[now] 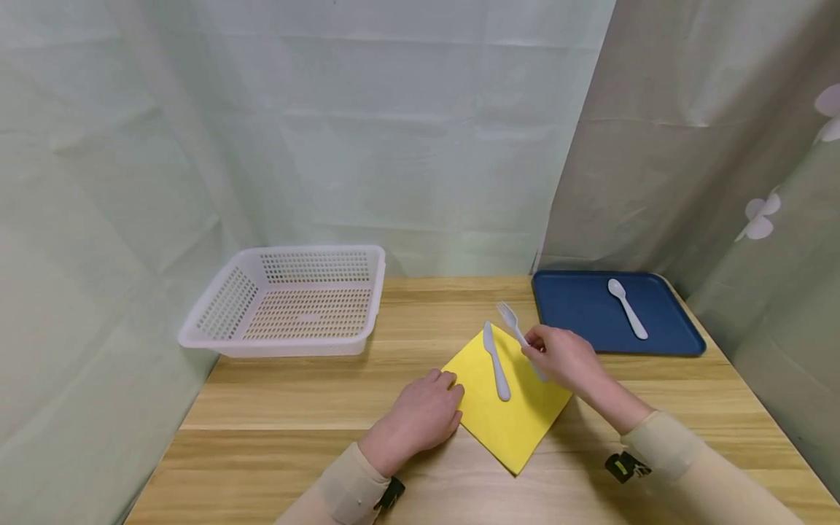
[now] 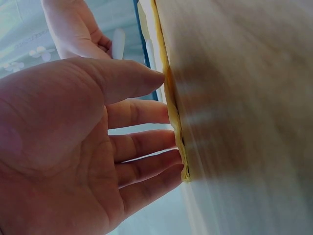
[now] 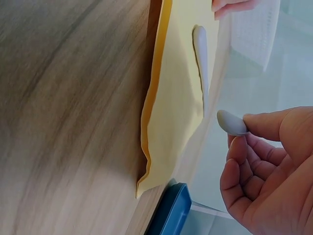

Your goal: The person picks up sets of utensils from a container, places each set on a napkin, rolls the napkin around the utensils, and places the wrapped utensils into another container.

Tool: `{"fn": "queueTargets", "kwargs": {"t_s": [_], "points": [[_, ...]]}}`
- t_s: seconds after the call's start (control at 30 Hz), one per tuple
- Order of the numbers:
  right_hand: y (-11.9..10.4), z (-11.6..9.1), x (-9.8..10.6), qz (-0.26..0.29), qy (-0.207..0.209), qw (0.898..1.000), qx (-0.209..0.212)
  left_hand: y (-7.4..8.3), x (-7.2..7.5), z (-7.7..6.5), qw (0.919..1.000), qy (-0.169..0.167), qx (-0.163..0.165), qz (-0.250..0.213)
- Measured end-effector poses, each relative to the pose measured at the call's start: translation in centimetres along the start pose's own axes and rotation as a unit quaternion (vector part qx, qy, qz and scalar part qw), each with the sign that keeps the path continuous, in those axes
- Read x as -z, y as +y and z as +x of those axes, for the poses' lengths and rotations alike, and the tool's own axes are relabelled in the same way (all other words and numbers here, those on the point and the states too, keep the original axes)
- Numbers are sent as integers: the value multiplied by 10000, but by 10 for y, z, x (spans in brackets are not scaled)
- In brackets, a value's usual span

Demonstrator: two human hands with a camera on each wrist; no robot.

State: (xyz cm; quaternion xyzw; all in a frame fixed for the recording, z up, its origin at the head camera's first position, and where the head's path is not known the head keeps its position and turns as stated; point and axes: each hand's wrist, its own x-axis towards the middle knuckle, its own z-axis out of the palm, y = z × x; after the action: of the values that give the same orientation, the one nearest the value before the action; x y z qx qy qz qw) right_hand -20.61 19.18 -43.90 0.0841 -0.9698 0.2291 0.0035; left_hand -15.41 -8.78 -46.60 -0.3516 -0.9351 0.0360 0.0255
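Note:
A yellow folded napkin (image 1: 515,430) lies turned cornerwise on the table, its layered edge showing in the left wrist view. On it rests a white plastic knife (image 1: 496,364). My left hand (image 1: 423,414) touches the napkin's left edge, with fairly straight fingers and the thumb (image 2: 139,81) at the edge. Just above the napkin's right side, my right hand (image 1: 566,357) pinches a white fork (image 1: 510,319) between thumb and fingers. The tines point away from me; in the right wrist view only the rounded handle end (image 3: 231,122) shows.
A white perforated plastic basket (image 1: 289,345) stands at the back left. At the back right is a blue tray (image 1: 571,313) with a white spoon (image 1: 628,310) lying in it. Pale curtains (image 1: 394,146) hang along the back and sides of the wooden table (image 1: 275,408).

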Motion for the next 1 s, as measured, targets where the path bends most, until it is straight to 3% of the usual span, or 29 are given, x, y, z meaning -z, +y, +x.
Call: {"fn": "queueTargets", "kwargs": {"t_s": [0.6, 1.0], "points": [[-5, -2, -14, -24, 33, 10000, 62, 0, 1, 0, 9999, -75, 59, -83], [-6, 0, -24, -122, 112, 9999, -25, 0, 0, 0, 9999, 89, -1, -52]]}}
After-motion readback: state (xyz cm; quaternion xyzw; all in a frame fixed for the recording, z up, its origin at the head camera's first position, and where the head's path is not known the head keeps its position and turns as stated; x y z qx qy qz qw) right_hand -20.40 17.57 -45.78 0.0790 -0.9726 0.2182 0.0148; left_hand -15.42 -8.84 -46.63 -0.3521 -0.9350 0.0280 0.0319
